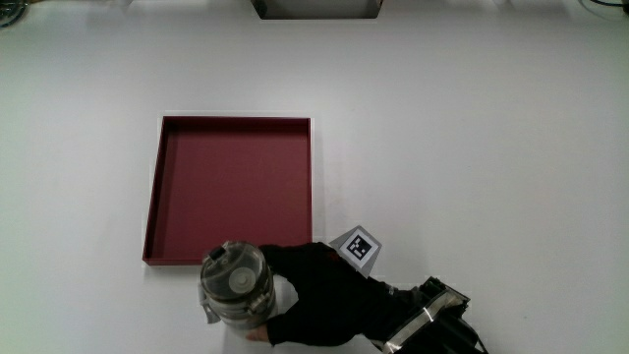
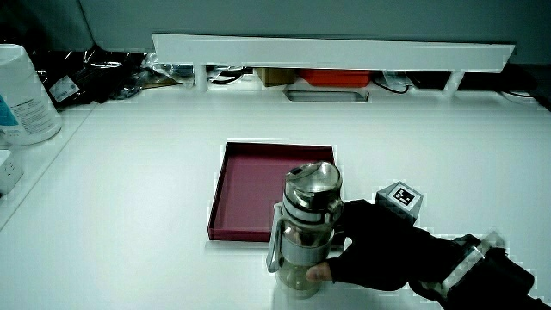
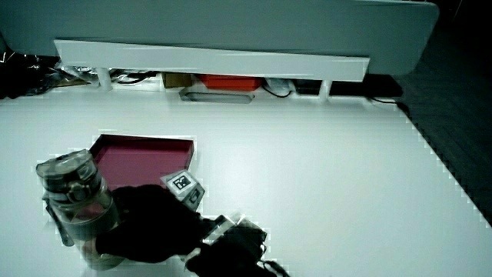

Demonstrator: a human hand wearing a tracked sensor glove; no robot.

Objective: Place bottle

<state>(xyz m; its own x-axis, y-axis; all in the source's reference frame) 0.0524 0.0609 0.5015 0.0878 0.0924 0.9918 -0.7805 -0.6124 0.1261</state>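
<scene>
Hands (image 1: 314,300) grip the upright bottle (image 1: 236,283) just beside the red tray (image 1: 234,187).

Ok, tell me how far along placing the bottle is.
Done: the hand has the bottle grasped, upright, lid on. In hand: the bottle is nearer to the person than the red tray, by its near rim; in a side view it also stands outside the tray. Whether it rests on the table cannot be told. Left: setting it down, probably in the tray, and letting go.
</scene>
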